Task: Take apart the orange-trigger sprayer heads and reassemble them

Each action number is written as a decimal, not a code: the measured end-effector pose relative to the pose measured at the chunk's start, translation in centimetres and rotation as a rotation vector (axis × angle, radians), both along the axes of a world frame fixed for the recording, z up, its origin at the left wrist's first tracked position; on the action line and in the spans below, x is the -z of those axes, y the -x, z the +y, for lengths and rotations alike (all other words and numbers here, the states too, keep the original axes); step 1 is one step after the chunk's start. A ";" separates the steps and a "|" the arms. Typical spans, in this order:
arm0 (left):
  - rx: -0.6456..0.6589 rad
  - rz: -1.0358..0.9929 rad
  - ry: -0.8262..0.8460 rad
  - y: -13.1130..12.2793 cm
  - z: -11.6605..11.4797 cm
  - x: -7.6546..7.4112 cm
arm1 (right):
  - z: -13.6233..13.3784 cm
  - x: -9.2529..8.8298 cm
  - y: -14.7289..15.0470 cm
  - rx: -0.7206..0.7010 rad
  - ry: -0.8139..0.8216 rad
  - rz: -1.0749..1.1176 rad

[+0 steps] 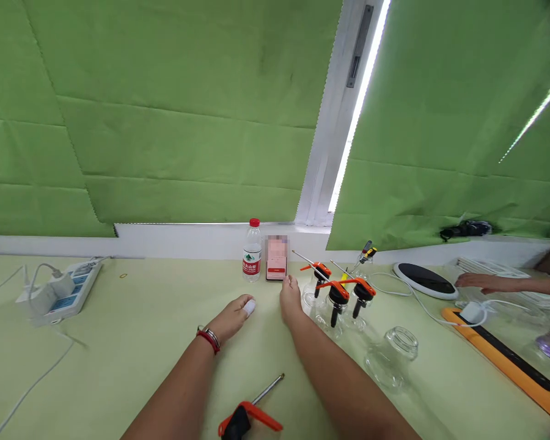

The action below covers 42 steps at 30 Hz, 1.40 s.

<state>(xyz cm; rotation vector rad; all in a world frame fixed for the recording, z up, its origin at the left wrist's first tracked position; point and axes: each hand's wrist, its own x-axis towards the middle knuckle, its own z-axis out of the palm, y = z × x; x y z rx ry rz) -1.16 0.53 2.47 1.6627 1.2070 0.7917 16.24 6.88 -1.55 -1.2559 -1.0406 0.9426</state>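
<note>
My left hand (pixel 231 319) rests on the pale green tabletop, fingers loosely bent, a white wrapping on one fingertip. It holds nothing I can see. To its right, my right hand (pixel 291 299) lies just in front of a phone (pixel 277 259) propped against the wall; its fingers look loosely extended and partly hidden. Between my forearms is an orange and black trigger pump head (pixel 239 421) with a thin metal spout, cut off by the lower edge. Similar pump heads (pixel 338 293) sit on clear bottles right of my right hand. A clear bottle (pixel 391 359) without a head stands beyond my right forearm.
A red-capped water bottle (pixel 252 256) stands by the phone. Left are a power strip (pixel 76 290) with cables and a small ring (pixel 123 275). Rightward are screwdrivers (pixel 367 252), a white-rimmed oval device (pixel 425 280), an orange-and-black bar (pixel 508 366) and another person's hand (pixel 483 282).
</note>
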 end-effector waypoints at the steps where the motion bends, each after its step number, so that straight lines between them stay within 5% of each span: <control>1: 0.018 0.067 -0.005 0.4 -0.7 -0.9 | -1.7 -0.2 0.1 -0.017 0.040 -0.018; 6: 0.088 0.333 -0.042 2.2 -7.3 -4.1 | -11.0 -1.1 -2.0 -0.320 0.132 -0.144; 9: 0.160 0.588 -0.090 2.1 -12.0 -3.7 | -15.3 -1.3 -3.6 -0.581 0.015 -0.413; 12: 0.125 0.618 -0.120 1.2 -14.3 -2.3 | -17.4 -1.1 -4.1 -0.615 -0.102 -0.623; 23: 0.050 0.402 -0.144 1.1 -8.9 0.4 | -15.6 -0.7 -5.2 -0.411 0.030 -0.546; 29: 0.144 0.375 -0.238 0.2 -10.0 0.6 | -15.6 -0.2 -4.9 -0.353 0.039 -0.442; 36: 0.110 0.353 -0.340 0.2 -10.6 1.0 | -14.8 0.0 -4.2 -0.408 0.237 -0.217; 42: 0.064 0.135 -0.157 0.3 -9.5 1.5 | -13.4 -0.4 -3.4 -0.432 0.231 -0.073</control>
